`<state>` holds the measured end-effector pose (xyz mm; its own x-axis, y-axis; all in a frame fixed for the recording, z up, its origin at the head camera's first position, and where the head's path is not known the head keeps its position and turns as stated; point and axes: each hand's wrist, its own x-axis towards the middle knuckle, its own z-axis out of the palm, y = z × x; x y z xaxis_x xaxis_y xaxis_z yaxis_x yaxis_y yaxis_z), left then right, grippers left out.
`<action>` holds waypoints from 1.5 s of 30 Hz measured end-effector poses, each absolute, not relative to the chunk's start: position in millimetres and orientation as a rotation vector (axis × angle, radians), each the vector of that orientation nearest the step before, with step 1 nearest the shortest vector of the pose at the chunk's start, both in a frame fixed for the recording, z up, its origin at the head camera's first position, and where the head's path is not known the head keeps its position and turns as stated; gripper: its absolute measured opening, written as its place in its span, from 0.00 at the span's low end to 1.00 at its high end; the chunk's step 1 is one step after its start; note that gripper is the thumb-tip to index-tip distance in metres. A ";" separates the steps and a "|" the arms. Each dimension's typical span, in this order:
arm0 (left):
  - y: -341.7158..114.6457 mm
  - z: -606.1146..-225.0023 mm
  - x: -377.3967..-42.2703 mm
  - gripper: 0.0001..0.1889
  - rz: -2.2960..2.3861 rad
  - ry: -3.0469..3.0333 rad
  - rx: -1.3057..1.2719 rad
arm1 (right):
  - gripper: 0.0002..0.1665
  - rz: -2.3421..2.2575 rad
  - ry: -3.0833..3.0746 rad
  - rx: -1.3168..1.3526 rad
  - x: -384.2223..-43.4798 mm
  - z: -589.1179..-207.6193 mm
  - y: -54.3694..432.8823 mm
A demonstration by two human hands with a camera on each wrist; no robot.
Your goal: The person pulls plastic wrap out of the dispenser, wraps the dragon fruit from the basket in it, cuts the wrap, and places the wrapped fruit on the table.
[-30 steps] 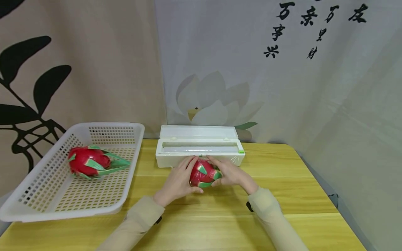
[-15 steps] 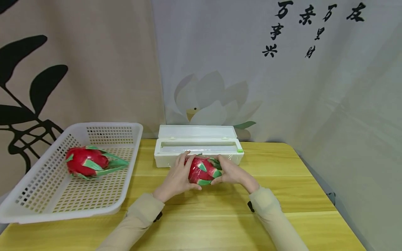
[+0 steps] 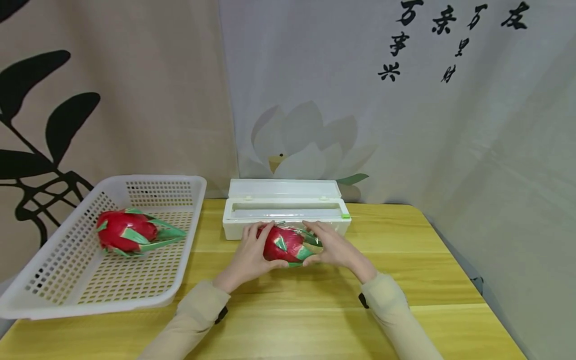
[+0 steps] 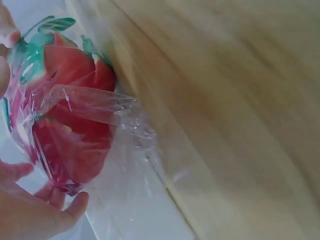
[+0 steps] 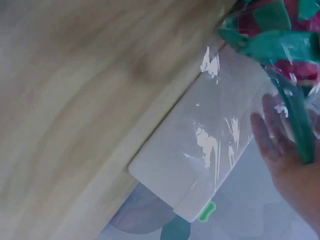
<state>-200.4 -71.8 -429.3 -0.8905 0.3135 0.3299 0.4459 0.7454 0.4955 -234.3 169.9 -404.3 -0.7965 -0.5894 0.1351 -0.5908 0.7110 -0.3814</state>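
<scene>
A red dragon fruit (image 3: 283, 243) with green leaf tips lies on its side between my hands, close to the front of a white cling film box (image 3: 285, 212). Clear cling film (image 4: 75, 102) covers the fruit in the left wrist view, wrinkled and bunched at one side. My left hand (image 3: 249, 255) holds the rounded end, thumb towards me and fingers over the far side. At the leafy end, my right hand (image 3: 335, 250) holds the fruit between thumb and fingers. Film (image 5: 207, 142) also hangs shiny over the box front in the right wrist view.
On the left stands a white perforated basket (image 3: 184, 270) with a second dragon fruit (image 3: 128, 232) in it. The box lid (image 3: 283, 188) is raised at the back. Behind the wooden table (image 3: 405, 310) hangs a printed curtain (image 3: 306, 75).
The dragon fruit has shifted slightly left and turned between my hands, showing more of its leafy end. My left hand has moved a little left with it; my right hand stays at the leaves.
</scene>
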 end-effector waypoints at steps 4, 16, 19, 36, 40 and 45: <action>-75.0 -431.1 -200.2 0.52 -0.875 -2.730 -0.588 | 0.53 0.798 -2.896 1.048 -232.1 -405.4 174.6; -76.4 -428.6 -198.4 0.44 -0.977 -2.780 -0.574 | 0.44 0.882 -2.892 1.021 -226.6 -404.1 187.0; -76.4 -428.5 -198.5 0.43 -0.976 -2.784 -0.590 | 0.44 0.880 -2.879 1.081 -226.4 -404.6 187.8; -77.1 -427.7 -192.2 0.48 -1.074 -2.830 -0.649 | 0.42 0.845 -2.928 1.181 -221.0 -405.5 189.2; -78.1 -424.4 -192.1 0.47 -1.078 -2.830 -0.647 | 0.42 0.896 -2.942 1.164 -220.0 -404.1 189.9; -78.0 -418.7 -192.3 0.41 -1.056 -2.790 -0.668 | 0.43 0.975 -2.922 1.167 -221.7 -405.9 192.7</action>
